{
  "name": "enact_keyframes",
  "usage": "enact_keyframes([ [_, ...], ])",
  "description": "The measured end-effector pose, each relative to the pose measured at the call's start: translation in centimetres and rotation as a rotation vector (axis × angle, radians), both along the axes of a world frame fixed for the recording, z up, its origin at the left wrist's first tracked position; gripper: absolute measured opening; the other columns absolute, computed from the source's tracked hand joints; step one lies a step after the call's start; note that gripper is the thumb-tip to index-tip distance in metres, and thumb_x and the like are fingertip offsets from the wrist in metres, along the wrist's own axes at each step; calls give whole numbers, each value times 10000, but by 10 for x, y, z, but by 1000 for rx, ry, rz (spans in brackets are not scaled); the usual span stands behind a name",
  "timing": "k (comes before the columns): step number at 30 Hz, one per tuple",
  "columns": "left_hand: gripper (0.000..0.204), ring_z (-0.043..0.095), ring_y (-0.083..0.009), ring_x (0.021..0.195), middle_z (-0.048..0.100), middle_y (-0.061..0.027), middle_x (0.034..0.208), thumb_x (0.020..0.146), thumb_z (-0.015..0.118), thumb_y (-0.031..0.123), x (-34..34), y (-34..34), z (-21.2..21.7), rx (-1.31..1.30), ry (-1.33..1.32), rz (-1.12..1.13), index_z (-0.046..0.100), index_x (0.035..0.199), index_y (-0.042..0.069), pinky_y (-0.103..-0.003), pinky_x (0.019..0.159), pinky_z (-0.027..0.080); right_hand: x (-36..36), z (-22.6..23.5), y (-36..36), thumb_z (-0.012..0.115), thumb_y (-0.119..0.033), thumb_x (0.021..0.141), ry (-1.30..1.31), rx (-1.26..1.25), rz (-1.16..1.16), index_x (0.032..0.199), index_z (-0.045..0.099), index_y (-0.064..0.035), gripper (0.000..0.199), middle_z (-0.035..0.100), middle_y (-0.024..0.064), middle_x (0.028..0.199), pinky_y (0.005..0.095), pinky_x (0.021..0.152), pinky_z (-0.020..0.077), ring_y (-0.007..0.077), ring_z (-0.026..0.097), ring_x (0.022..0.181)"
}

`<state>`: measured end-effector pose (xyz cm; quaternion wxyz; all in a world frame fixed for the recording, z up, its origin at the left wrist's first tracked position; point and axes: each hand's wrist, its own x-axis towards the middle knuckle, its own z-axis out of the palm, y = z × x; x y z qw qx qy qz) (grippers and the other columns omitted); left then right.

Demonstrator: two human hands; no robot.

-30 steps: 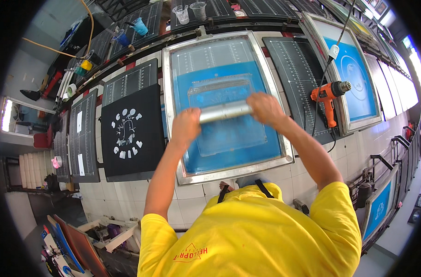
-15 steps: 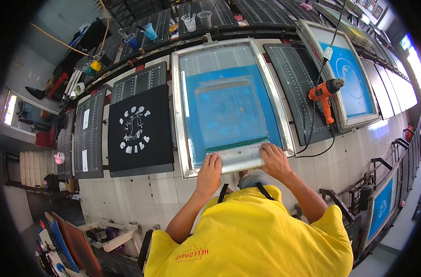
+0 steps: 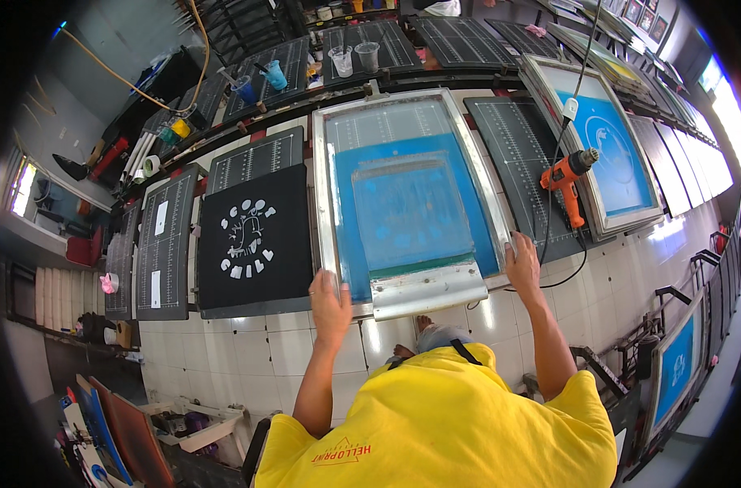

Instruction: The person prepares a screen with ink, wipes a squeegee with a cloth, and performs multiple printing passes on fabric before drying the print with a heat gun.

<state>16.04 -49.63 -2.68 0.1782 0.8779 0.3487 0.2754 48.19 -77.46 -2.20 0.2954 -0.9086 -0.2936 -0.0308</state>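
Screen-printing frame [image 3: 326, 195] lies flat on the desk [image 3: 289, 350], blue mesh up, metal squeegee [image 3: 429, 289] resting at its near edge. Left hand [image 3: 330, 305] grips the frame's near-left corner; right hand [image 3: 522, 262] grips the near-right corner. Black printed shirt [image 3: 252, 236] lies just left, orange heat gun [image 3: 570, 183] to the right.

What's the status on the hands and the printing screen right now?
Left hand on near-left corner of screen frame, right hand on near-right edge. Squeegee resting at near end. Nothing in the way.
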Motion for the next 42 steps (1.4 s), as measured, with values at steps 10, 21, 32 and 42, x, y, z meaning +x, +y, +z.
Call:
enact_keyframes([
  [10,251,595,-437,830,620,-229,870,958,510,152,-13,38,-44,-244,13,166,651,912,-50,-501,749,460,51,-54,17,586,-105,907,366,299,-258,1001,691,24,192,702,174,866,351,767,501,261,663,801],
  [21,299,612,-431,843,650,-235,913,967,539,209,-9,42,-31,-310,39,245,669,896,-50,-492,738,465,62,-49,15,577,-113,916,234,142,-73,1074,664,27,228,692,188,935,361,789,510,319,659,864],
  [32,325,553,-144,607,602,-45,679,1013,522,270,-2,-109,-35,-1188,36,-383,691,969,-5,-280,596,472,-62,53,40,719,-169,763,-221,-328,1095,1274,562,-71,544,616,121,1234,416,979,484,319,554,1181],
  [42,487,485,-109,511,502,-13,630,1072,310,439,53,-142,-95,-1345,-96,-378,567,992,32,-269,520,402,-56,56,88,660,-85,689,-300,-289,848,896,568,-76,227,586,66,829,396,720,501,259,610,839],
])
